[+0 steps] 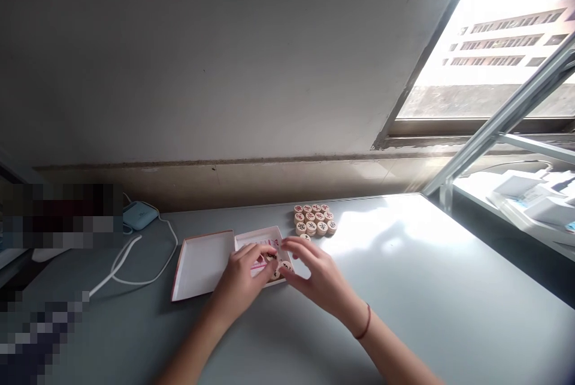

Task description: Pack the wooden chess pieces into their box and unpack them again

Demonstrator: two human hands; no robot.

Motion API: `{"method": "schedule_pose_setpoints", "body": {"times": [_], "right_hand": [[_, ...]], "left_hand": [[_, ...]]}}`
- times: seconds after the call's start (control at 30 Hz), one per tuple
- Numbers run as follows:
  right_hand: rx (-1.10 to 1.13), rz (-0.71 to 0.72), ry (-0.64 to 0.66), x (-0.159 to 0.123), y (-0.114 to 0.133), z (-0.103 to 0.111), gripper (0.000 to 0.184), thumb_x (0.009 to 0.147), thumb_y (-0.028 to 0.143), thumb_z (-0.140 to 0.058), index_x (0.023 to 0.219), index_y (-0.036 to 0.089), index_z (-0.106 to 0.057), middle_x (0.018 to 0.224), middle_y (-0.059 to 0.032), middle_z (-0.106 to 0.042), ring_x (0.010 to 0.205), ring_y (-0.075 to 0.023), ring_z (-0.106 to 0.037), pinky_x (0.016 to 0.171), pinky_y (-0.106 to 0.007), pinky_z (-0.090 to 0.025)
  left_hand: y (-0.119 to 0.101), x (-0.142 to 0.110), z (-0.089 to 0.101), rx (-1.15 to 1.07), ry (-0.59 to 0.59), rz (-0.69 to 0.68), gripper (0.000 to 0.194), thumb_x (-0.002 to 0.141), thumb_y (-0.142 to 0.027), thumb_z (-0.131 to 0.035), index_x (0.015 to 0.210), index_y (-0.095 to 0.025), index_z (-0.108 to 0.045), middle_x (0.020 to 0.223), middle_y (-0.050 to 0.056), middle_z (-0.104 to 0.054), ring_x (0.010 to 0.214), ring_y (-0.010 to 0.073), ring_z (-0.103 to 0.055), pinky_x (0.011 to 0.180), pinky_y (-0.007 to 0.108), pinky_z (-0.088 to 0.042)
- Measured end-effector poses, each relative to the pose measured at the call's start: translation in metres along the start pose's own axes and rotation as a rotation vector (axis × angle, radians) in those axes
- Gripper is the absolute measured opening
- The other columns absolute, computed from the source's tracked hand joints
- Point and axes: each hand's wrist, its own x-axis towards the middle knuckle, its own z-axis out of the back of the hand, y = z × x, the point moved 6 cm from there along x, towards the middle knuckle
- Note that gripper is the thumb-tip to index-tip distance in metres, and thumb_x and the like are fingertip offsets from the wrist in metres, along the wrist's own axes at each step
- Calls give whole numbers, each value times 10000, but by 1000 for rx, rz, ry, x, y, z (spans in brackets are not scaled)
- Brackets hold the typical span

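Head view: round pieces (286,266) at near-right corner of white box (258,233), between left hand (248,266) and right hand (317,274). Right fingers parted, no hold seen; left crowd one piece, grip unclear.

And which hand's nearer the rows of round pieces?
Right. The right hand is just in front of the rows of round pieces; the left hand is farther left, at the box.

Daylight from the blown-out window (507,44) glares on the table (431,289) near its far right corner; the wall (202,61) is dim.
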Motion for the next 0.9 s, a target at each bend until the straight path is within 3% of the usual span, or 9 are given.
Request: {"method": "schedule_pose_setpoints", "body": {"times": [0.13, 0.3, 0.43, 0.53, 0.6, 0.77, 0.9], "right_hand": [[94, 80, 22, -1, 17, -5, 152, 913, 170, -490, 1015, 233, -582, 1060, -72, -648, 900, -157, -633, 748, -278, -534], [98, 66, 66, 0, 15, -7, 155, 895, 168, -500, 1009, 234, -581, 1066, -66, -648, 896, -150, -631, 745, -266, -527], [-12, -144, 40, -1, -18, 15, 89, 854, 190, -509, 909, 222, -571, 981, -55, -646, 737, -135, -612, 636, -252, -500], [-197, -384, 112, -8, -57, 31, 33, 808, 202, -527, 812, 220, -554, 887, -23, -646, 608, -122, -570, 568, -255, -453], [-278, -468, 176, -12, -74, 34, 30, 787, 201, -528, 783, 217, -553, 867, -10, -644, 592, -120, -557, 570, -255, -433], [-332, -521, 265, -13, -83, 21, 83, 801, 195, -508, 784, 213, -587, 882, -13, -640, 605, -116, -551, 569, -241, -405], [-361, -439, 209, -10, -71, 17, 136, 839, 225, -500, 899, 227, -622, 950, -40, -628, 659, -135, -577, 586, -253, -427]], "left_hand": [[-6, -9, -8, -188, 70, 97, 193, 903, -394, -457, 961, -241, -561, 900, -1, -659, 825, 152, -616, 734, 258, -494], [-5, -12, -12, -171, 73, 118, 201, 900, -432, -457, 913, -237, -503, 890, 0, -640, 824, 151, -603, 722, 262, -503], [0, -11, -5, 4, -5, 38, 224, 885, -396, -488, 1040, -239, -532, 1019, 39, -656, 965, 197, -602, 858, 335, -484], [8, -9, -2, 196, -7, -36, 196, 875, -341, -494, 999, -238, -607, 1020, 50, -668, 995, 234, -593, 881, 380, -464], [15, -9, -3, 282, 25, -44, 193, 877, -327, -495, 978, -246, -638, 1022, 41, -670, 988, 239, -593, 864, 386, -466], [21, -9, -5, 337, 43, -61, 201, 888, -310, -495, 1012, -253, -642, 1038, 28, -670, 990, 222, -591, 867, 380, -467], [21, -9, -6, 354, 48, -63, 200, 887, -305, -503, 1020, -251, -642, 1043, 27, -675, 988, 227, -593, 860, 383, -468]]}}
